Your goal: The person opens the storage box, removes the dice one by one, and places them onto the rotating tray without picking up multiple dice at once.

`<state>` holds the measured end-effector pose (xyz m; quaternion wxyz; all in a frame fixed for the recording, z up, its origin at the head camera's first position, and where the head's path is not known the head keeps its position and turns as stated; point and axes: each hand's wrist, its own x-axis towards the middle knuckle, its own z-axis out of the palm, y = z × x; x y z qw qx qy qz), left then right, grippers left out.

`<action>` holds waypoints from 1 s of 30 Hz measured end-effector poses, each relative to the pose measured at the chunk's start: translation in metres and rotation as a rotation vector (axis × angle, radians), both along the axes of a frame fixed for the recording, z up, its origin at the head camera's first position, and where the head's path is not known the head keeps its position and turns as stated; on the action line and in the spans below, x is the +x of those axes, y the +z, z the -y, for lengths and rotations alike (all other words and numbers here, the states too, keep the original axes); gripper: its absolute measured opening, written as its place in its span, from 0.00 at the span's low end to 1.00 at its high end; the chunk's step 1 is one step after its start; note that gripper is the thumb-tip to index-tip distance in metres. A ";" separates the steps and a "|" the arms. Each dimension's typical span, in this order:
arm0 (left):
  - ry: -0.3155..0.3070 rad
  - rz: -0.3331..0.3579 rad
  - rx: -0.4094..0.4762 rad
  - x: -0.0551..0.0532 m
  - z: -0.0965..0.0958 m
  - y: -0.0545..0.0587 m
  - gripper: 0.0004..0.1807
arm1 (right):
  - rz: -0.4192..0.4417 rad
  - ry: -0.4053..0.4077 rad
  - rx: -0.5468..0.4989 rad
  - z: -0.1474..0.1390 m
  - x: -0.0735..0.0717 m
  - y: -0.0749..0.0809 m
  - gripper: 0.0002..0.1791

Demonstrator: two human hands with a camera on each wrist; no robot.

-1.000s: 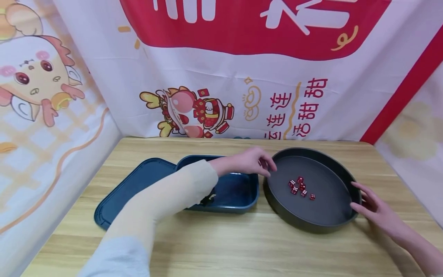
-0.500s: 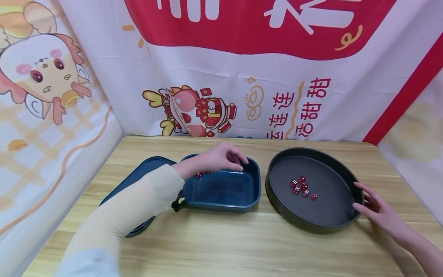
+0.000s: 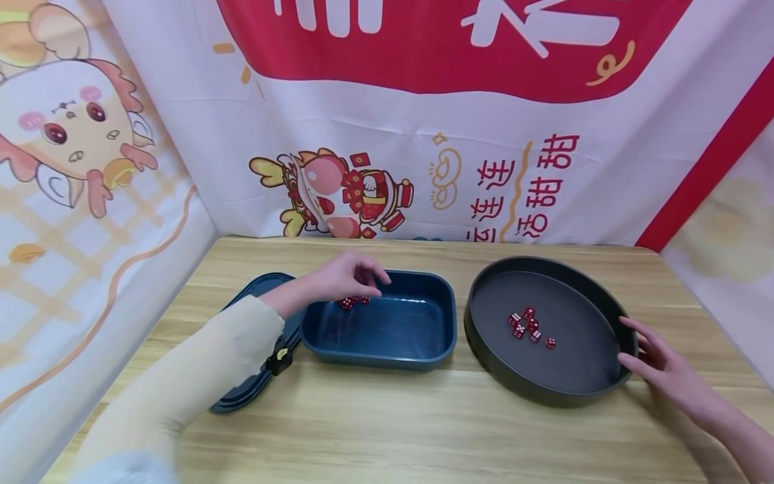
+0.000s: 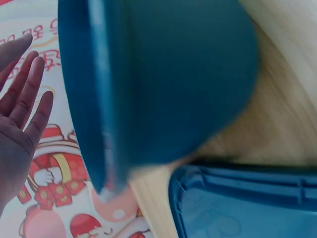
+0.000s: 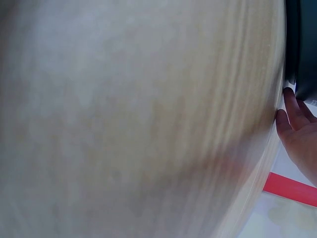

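Observation:
My left hand (image 3: 347,277) hovers over the back left of a dark blue rectangular container (image 3: 387,329), fingers loosely bent. Nothing shows between its fingers, and in the left wrist view they are spread and bare. Below it, a few red dice (image 3: 347,304) lie in the container, partly hidden by the hand. My right hand (image 3: 662,366) touches the right side of a round dark grey pan (image 3: 502,380) with extended fingers and thumb. Several red dice (image 3: 532,325) lie in a loose cluster on the pan's floor.
A blue lid (image 3: 244,396) lies left of the container, partly under my left forearm. A black wrist device (image 3: 279,357) hangs at the left sleeve. Printed cloth (image 3: 387,121) closes off the back and sides of the wooden table (image 3: 435,430).
My left hand has moved left, from beside the pan's rim to above the blue container's left part, uncovering dice there. My right hand stays at the pan.

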<state>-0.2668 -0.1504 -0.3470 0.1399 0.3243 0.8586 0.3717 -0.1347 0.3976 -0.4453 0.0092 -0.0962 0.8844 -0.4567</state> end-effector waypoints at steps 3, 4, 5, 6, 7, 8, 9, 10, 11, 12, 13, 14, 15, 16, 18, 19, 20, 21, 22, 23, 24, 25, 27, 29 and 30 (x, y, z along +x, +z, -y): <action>0.000 -0.014 -0.034 0.000 0.007 -0.004 0.12 | 0.002 -0.002 0.000 0.000 0.000 0.001 0.36; 0.000 -0.017 -0.047 0.000 0.010 -0.005 0.13 | 0.004 -0.003 0.003 0.000 0.000 0.001 0.36; -0.001 -0.013 -0.054 0.000 0.011 -0.006 0.13 | 0.006 -0.005 0.006 0.000 0.000 0.001 0.36; -0.001 -0.005 -0.058 0.000 0.013 -0.007 0.13 | 0.007 -0.006 0.007 0.000 0.000 0.001 0.36; -0.003 0.004 -0.059 0.000 0.015 -0.008 0.13 | 0.008 -0.007 0.009 0.000 0.000 0.001 0.36; -0.006 0.012 -0.060 0.000 0.017 -0.009 0.14 | 0.008 -0.007 0.011 0.000 0.000 0.001 0.36; -0.008 0.019 -0.062 0.000 0.018 -0.010 0.14 | 0.006 -0.008 0.011 0.000 0.000 0.000 0.36; -0.011 0.026 -0.065 -0.001 0.020 -0.011 0.14 | 0.002 -0.007 0.012 0.000 0.000 0.000 0.36; -0.011 0.032 -0.070 -0.002 0.021 -0.012 0.14 | -0.002 -0.008 0.013 0.000 0.001 0.000 0.36; -0.015 0.036 -0.075 -0.002 0.023 -0.013 0.15 | -0.005 -0.007 0.013 0.000 0.001 0.001 0.36; -0.017 0.038 -0.082 -0.003 0.024 -0.014 0.15 | -0.009 -0.008 0.015 0.000 0.001 0.000 0.36; -0.019 0.040 -0.092 -0.004 0.025 -0.015 0.15 | -0.012 -0.008 0.017 0.000 0.001 0.001 0.36; -0.018 0.043 -0.103 -0.005 0.026 -0.016 0.15 | -0.013 -0.009 0.018 0.000 0.001 0.001 0.36; -0.019 0.045 -0.113 -0.007 0.027 -0.017 0.16 | -0.011 -0.009 0.018 0.000 0.000 0.001 0.36; -0.018 0.048 -0.129 -0.009 0.029 -0.019 0.16 | -0.004 -0.011 0.020 0.000 0.000 0.001 0.36; -0.016 0.050 -0.133 -0.011 0.029 -0.020 0.16 | -0.001 -0.012 0.020 0.001 0.000 0.001 0.36; -0.015 0.050 -0.138 -0.012 0.030 -0.021 0.16 | 0.002 -0.012 0.019 0.001 0.000 0.001 0.36; -0.012 0.048 -0.144 -0.013 0.030 -0.023 0.16 | 0.005 -0.012 0.018 0.001 0.000 0.001 0.36; -0.010 0.045 -0.148 -0.015 0.031 -0.024 0.15 | 0.005 -0.012 0.017 0.001 0.000 0.001 0.36; -0.007 0.042 -0.155 -0.016 0.031 -0.026 0.15 | 0.003 -0.011 0.015 0.001 0.000 0.001 0.36; -0.006 0.035 -0.162 -0.017 0.030 -0.027 0.15 | 0.000 -0.011 0.014 0.001 0.000 0.001 0.36; -0.004 0.029 -0.173 -0.018 0.030 -0.029 0.15 | -0.002 -0.008 0.010 0.001 0.000 0.001 0.36; -0.003 0.026 -0.196 -0.019 0.028 -0.030 0.14 | -0.008 -0.006 0.009 0.001 0.000 0.001 0.36; -0.001 0.028 -0.220 -0.019 0.027 -0.031 0.14 | -0.011 -0.005 0.009 0.002 0.000 0.001 0.36; 0.002 0.031 -0.228 -0.019 0.026 -0.032 0.14 | -0.012 -0.005 0.009 0.002 0.000 0.001 0.36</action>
